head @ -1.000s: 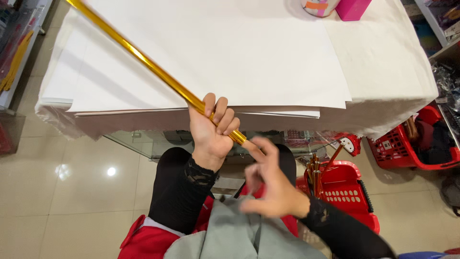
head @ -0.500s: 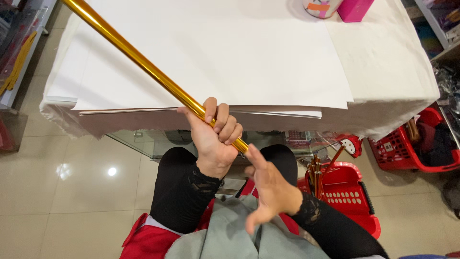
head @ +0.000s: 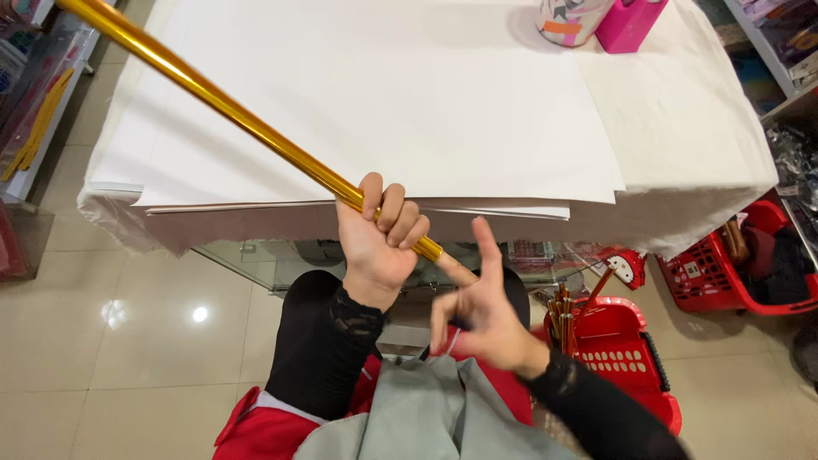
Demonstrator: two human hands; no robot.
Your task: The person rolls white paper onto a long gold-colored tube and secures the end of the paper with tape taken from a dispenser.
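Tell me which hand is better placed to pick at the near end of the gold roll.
Right. The right hand is open, a fingertip at the gold roll end; the left hand is closed around it.

There is a single view, from a camera worn on the person's head, looking steeply down and forward over the chest. It sits close above the left hand (head: pixel 382 243) and right hand (head: pixel 479 315), with the near edge of the table (head: pixel 682 183) just beyond them and the tiled floor (head: pixel 128 341) far below.
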